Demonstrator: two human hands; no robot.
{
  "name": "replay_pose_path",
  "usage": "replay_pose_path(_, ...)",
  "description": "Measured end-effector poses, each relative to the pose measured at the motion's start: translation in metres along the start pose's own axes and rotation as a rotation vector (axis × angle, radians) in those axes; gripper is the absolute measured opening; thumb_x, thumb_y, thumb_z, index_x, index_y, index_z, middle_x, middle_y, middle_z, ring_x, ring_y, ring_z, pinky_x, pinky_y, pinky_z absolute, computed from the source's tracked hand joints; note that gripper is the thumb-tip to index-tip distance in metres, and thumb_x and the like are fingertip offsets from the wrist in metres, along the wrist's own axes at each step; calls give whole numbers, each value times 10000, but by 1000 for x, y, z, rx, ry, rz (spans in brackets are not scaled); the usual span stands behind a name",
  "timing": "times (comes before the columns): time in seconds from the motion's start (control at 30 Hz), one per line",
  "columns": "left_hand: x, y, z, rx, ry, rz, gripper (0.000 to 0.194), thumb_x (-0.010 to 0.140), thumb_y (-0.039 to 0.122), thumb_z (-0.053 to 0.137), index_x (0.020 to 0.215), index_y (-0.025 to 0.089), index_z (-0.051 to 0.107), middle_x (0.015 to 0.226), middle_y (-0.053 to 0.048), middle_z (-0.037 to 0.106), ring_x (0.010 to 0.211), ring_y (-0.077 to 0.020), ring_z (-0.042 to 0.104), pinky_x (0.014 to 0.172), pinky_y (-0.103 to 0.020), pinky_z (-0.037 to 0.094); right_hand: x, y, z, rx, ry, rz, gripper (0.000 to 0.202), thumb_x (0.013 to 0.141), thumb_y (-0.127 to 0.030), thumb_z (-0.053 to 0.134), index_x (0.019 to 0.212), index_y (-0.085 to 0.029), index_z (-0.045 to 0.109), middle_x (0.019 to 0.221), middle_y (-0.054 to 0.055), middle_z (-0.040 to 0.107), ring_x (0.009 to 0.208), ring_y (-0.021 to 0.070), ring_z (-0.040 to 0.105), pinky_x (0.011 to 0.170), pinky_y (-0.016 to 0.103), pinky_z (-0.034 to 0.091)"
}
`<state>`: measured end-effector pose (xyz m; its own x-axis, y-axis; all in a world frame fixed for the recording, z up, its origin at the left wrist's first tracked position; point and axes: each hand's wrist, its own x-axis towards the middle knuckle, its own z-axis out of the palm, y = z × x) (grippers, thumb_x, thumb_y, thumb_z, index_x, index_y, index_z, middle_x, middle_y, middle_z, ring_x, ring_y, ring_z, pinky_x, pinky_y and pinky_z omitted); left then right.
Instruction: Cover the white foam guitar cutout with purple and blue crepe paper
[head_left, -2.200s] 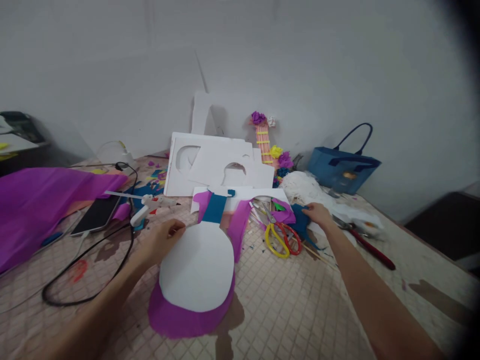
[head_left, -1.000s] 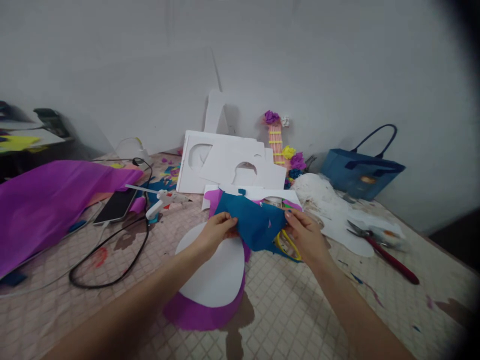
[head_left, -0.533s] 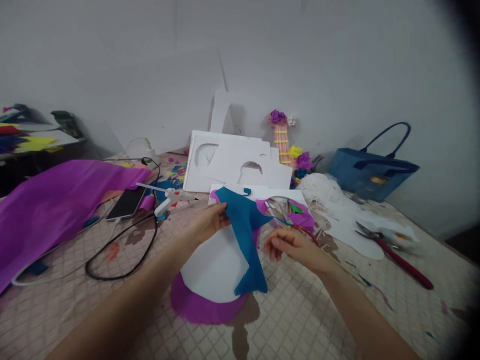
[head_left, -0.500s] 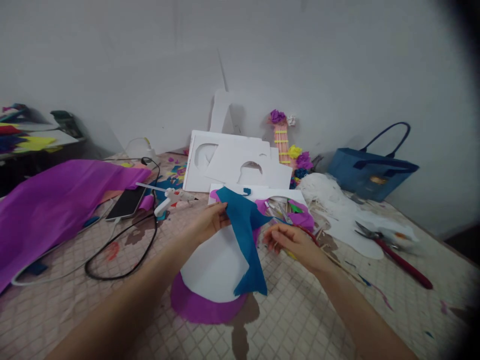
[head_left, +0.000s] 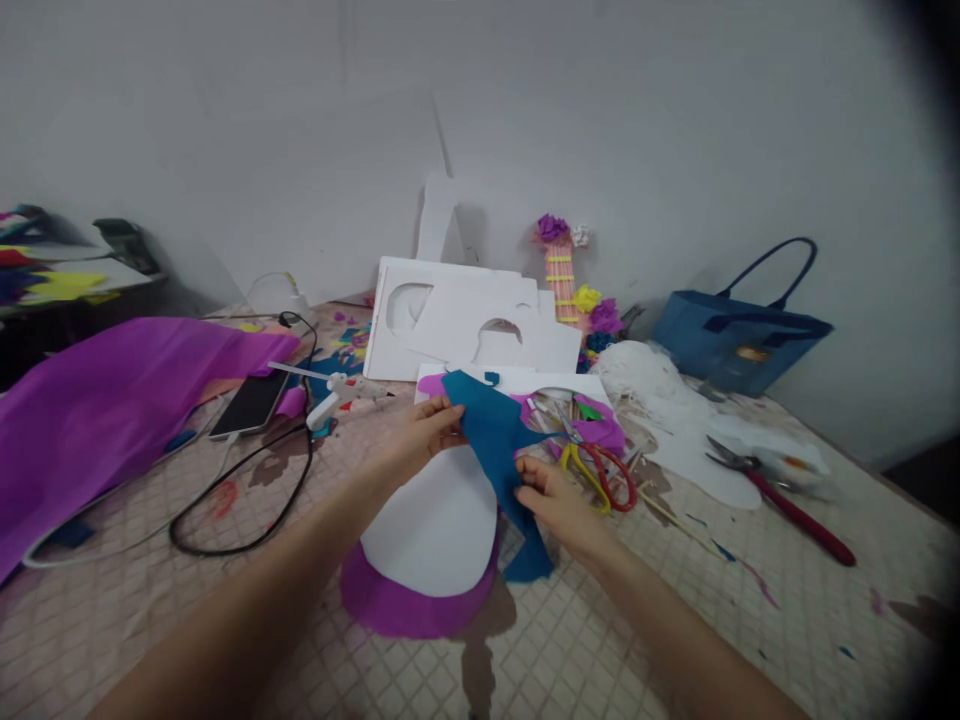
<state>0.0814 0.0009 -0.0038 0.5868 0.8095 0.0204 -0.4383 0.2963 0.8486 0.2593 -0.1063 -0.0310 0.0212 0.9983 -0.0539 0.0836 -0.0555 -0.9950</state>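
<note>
Both our left hand point(head_left: 421, 432) and right hand point(head_left: 559, 502) pinch the blue sheet point(head_left: 487, 420), perhaps to spread it. Scissors point(head_left: 598, 452) lie right of it.

Dim, flat grey light in here, its source hard to place. A soft shadow lies on the far wall point(head_left: 600, 120) beside a white upright piece point(head_left: 435, 222). The teal sheet point(head_left: 487, 415) looks matte, the blue bag point(head_left: 712, 345) smudged in front; blackness swallows the far-right corner.
</note>
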Motion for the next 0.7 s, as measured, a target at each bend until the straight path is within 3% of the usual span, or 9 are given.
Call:
replay_pose_path(0.2,10,8,-18,-53,106,49,76,813,173,656,769,140,603,711,-29,672,646,-139,646,668,-273,538,0,0,-8,18,-52,60,128,680,-148,507,770,-214,568,589,-55,635,497,107,573,473,216,422)
replay_pose_path(0.3,14,10,-26,-53,161,54,132,817,141,633,703,155,570,670,-11,657,597,-120,626,596,-238,512,-1,0,-11,38,-114,99,80,736,-243,583,806,-203,575,675,-23,691,564,122,625,534,241,478)
replay_pose_path(0.4,18,9,-32,-40,200,43,138,824,157,629,695,158,578,640,-6,642,566,-110,603,566,-222,491,-3,0,-11,40,-197,141,184,752,-341,649,839,-198,572,739,8,727,611,139,656,568,263,506)
replay_pose_path(0.6,20,5,-38,26,220,1,172,808,322,676,811,152,652,748,-56,697,670,-162,648,623,-263,514,-5,3,-10,-25,-293,186,240,753,-389,688,792,-202,543,660,-21,707,486,105,607,395,182,401)
replay_pose_path(0.7,18,4,-44,76,242,14,222,708,278,776,848,151,659,781,-37,701,679,-141,652,647,-245,516,-7,3,-9,-64,-344,215,199,790,-359,650,786,-204,526,601,-30,701,422,84,578,352,153,334)
